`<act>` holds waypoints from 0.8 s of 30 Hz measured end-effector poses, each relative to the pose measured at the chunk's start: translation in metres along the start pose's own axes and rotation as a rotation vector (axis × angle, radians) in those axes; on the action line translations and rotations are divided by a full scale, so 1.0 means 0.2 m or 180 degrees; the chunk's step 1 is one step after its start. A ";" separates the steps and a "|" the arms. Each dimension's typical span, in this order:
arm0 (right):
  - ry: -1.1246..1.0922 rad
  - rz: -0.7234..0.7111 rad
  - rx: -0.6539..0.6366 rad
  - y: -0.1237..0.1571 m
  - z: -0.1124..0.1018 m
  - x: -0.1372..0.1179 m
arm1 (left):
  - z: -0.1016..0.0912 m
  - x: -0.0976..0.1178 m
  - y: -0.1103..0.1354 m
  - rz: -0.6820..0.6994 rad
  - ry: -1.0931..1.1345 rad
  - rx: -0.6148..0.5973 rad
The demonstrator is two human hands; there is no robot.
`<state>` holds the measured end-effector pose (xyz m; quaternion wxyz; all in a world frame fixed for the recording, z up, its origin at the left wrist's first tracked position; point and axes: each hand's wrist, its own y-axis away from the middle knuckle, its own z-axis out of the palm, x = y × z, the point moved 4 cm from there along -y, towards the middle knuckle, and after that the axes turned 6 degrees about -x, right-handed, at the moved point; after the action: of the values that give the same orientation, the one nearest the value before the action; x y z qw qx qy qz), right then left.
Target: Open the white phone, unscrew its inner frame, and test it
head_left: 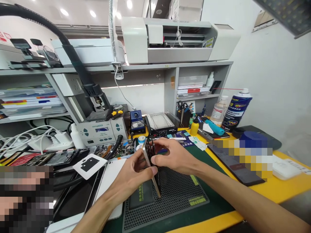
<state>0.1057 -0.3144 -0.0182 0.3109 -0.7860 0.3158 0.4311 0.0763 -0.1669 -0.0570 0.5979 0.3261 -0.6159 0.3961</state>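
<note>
An opened smartphone [155,182] stands on edge above the black honeycomb work mat [175,194], its metal frame turned toward me. My left hand [132,171] grips that frame from the left, thumb along its near side. From the right, my right hand [173,155] reaches the phone's inner side. Its thumb and fingers are bent around a thin dark panel or part there. Whether the panel is fully apart from the frame is hidden by the fingers.
A tray of loose phone parts [114,150] and a hot-air station [102,132] stand back left. A white tablet [114,181] lies left of the mat. On the right are a dark flat device [233,163], a spray can [236,110] and a yellow bottle [194,127].
</note>
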 end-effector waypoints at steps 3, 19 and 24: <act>-0.0101 -0.0026 -0.0005 0.00 -0.01 0.00 | 0.01 0.01 0.00 0.0010 -0.0043 0.0067; -0.0611 0.0401 -0.0349 0.07 0.09 0.09 | -0.03 0.01 0.02 -0.0265 -0.0070 0.0829; -0.0453 0.0463 -0.0270 0.08 0.12 0.08 | -0.02 0.02 0.02 -0.0280 -0.0139 0.0727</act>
<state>0.0888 -0.3105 -0.0467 0.2669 -0.7408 0.3306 0.5203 0.0740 -0.1606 -0.0539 0.5601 0.4273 -0.5647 0.4299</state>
